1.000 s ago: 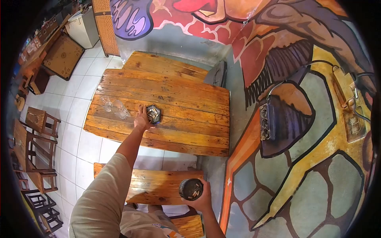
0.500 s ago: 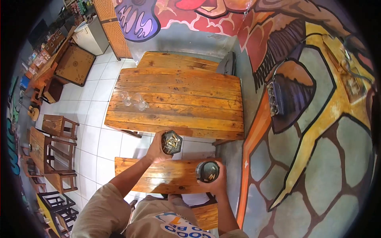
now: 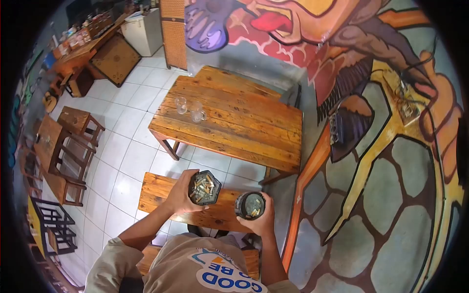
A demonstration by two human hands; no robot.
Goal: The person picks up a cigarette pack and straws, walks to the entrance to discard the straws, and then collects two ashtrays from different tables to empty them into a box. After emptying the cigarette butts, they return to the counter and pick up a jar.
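- Hexagonal ashtray (image 3: pixel 218 189): located at the left hand, between it and the round ashtray; holds many cigarette butts (image 3: pixel 204 186).
- Round ashtray (image 3: pixel 253 199): located at the right hand, on that hand's inner side; fewer butts visible inside. The two ashtrays are near each other, not touching.
- Left hand (image 3: pixel 182 193): partly open, curved around the outer side of the hexagonal ashtray, gripping it; some fingers hidden underneath.
- Right hand (image 3: pixel 264 219): partly open, wrapped around the outer and near side of the round ashtray, gripping it; fingers partly hidden.
- Bench (image 3: pixel 152 191): wooden, appears below both ashtrays.
- Table (image 3: pixel 244 122): wooden, beyond the bench; clear glasses (image 3: pixel 181 105) stand toward its left end.
- Wall (image 3: pixel 351 210): painted, at right.
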